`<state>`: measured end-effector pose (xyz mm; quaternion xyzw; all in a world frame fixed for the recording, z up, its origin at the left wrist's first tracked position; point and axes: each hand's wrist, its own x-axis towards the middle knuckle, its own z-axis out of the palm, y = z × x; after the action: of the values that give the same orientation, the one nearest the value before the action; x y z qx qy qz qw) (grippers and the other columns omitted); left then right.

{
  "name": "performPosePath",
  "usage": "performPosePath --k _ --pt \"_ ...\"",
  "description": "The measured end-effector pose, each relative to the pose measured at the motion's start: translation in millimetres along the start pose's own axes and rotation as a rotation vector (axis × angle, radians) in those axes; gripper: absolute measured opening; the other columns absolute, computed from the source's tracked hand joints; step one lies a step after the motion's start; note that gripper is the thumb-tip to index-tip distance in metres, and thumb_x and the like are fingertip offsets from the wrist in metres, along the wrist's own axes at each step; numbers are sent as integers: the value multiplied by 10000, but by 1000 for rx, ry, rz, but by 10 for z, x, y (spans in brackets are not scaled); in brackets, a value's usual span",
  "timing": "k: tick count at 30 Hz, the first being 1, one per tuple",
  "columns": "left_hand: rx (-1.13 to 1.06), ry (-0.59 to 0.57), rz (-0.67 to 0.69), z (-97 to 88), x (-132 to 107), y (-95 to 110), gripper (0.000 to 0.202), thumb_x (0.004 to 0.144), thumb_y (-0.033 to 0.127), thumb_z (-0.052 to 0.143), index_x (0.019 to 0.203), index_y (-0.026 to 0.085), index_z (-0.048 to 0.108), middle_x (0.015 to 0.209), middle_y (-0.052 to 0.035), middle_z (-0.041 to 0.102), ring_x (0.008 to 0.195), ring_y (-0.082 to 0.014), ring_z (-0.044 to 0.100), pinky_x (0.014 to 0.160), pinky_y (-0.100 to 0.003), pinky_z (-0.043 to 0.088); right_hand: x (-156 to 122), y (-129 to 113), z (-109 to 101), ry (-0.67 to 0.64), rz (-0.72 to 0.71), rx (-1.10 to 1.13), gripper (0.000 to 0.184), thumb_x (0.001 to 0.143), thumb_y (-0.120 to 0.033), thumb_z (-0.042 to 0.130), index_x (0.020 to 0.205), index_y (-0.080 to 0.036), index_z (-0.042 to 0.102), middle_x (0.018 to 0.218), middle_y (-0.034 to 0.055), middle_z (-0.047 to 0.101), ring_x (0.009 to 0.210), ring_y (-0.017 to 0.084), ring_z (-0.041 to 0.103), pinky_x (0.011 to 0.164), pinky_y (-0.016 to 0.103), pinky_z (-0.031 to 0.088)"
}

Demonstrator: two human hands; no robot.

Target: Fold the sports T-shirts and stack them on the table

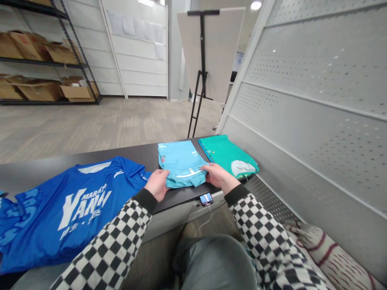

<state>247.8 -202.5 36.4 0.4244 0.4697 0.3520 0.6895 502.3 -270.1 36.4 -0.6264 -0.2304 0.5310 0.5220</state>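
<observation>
A light blue T-shirt, folded into a rough rectangle, lies on the dark tabletop in front of me. My left hand pinches its near left corner, thumb on top. At the near right corner, my right hand grips the same shirt, with the fingers partly hidden under the cloth. Left of it a royal blue T-shirt with white lettering is spread out and hangs toward me over the edge. A folded green T-shirt rests to the right, its pale neck opening facing me.
A lit phone with a white cable sits at the table's near edge. Grey perforated panels rise close on the right. Behind the table stand a board on a black easel and a shelf with cardboard boxes.
</observation>
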Motion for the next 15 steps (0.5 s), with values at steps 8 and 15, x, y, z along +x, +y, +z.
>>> performPosePath --k 8,15 --pt "-603 45 -222 275 -363 26 274 1025 -11 530 1164 123 724 904 -65 824 678 -139 773 658 -240 688 15 -12 -57 169 -168 217 222 795 -189 815 974 -220 686 739 -10 732 619 170 681 543 254 555" --pt "-739 -57 -105 830 51 952 231 1019 -4 531 1079 116 719 788 -37 772 659 -118 755 698 -201 692 448 -1321 -102 202 -248 172 183 941 -86 641 835 -220 574 621 -34 590 579 153 606 563 252 557"
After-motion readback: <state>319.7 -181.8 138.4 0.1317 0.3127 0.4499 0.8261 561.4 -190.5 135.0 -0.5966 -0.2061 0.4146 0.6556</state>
